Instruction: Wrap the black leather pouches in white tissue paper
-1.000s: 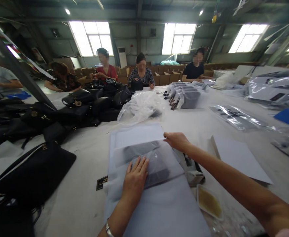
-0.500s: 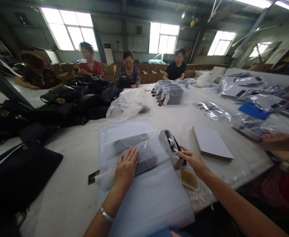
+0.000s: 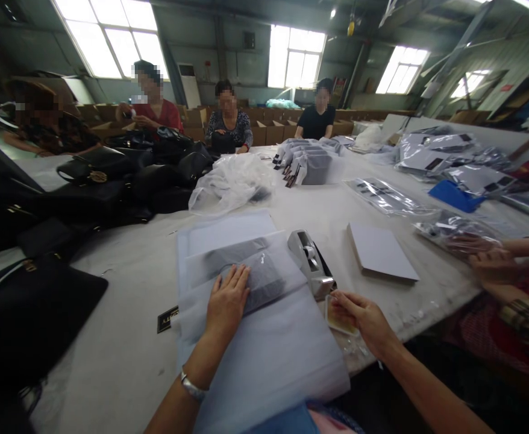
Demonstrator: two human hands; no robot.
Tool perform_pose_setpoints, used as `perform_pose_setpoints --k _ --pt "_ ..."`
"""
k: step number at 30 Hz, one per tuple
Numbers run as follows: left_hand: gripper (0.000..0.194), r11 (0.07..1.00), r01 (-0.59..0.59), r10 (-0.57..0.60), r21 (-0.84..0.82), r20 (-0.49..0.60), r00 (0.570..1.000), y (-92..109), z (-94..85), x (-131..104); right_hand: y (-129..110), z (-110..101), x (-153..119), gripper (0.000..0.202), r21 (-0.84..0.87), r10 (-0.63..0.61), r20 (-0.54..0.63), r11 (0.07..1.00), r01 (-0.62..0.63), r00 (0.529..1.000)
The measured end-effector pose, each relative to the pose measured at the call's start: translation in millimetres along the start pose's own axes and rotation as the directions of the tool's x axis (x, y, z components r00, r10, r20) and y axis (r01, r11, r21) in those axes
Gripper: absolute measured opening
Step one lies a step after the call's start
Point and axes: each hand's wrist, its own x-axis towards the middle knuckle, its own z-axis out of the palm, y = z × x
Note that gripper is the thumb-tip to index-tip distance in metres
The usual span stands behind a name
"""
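My left hand [image 3: 228,301] lies flat, fingers stretched, on a dark flat item [image 3: 264,274] that shows through thin white wrapping paper [image 3: 264,355]. A black tag with gold lettering [image 3: 167,319] sticks out at the paper's left edge. My right hand [image 3: 364,316] is pinched closed just in front of the grey tape dispenser [image 3: 310,262], at its cutting end. The fingertips hold the end of the clear tape, which is barely visible. Below these fingers sits a small shallow dish [image 3: 340,322] with something yellowish in it, partly covered by the hand.
Black handbags [image 3: 124,181] pile up at left. A white pad-like block [image 3: 382,253] lies right of the dispenser. Farther back are crumpled plastic [image 3: 232,184], a row of wrapped bags [image 3: 312,163] and plastic-packed items [image 3: 440,150]. A co-worker's hands [image 3: 490,262] work at right; several people sit opposite.
My right hand has come from the dispenser's side to just off its front end, toward me, with the fingers pinched tighter. My left hand stays on the wrapped item. The view has shifted slightly.
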Motion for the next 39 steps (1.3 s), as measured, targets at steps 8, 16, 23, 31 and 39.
perform_pose_setpoints --k 8,16,23,31,39 --pt "0.048 1.000 0.008 -0.009 0.023 0.054 0.999 0.3 -6.7 2.6 4.3 -24.8 35.9 0.033 -0.654 -0.355 0.116 0.675 0.340 0.928" --pt "0.050 0.996 0.046 -0.042 -0.071 0.063 0.997 -3.2 -16.9 6.9 -49.7 -52.7 29.1 0.032 -0.710 -0.511 0.692 -0.357 0.607 0.510" --pt "0.051 0.945 0.188 -0.171 -0.267 0.086 0.982 -36.4 -28.9 16.2 -102.4 24.4 37.2 0.018 -0.332 -0.365 0.916 -0.450 0.829 0.168" --pt "0.060 0.805 0.128 -0.129 -0.579 0.038 0.991 -74.0 -26.7 26.3 -123.9 175.9 62.3 0.032 -0.047 -0.072 0.997 -0.210 0.977 0.033" --pt "0.069 0.648 0.131 -0.101 -0.750 0.085 0.991 -90.4 -29.9 29.2 -122.1 275.2 84.2 0.021 0.051 0.225 0.974 -0.298 0.953 0.018"
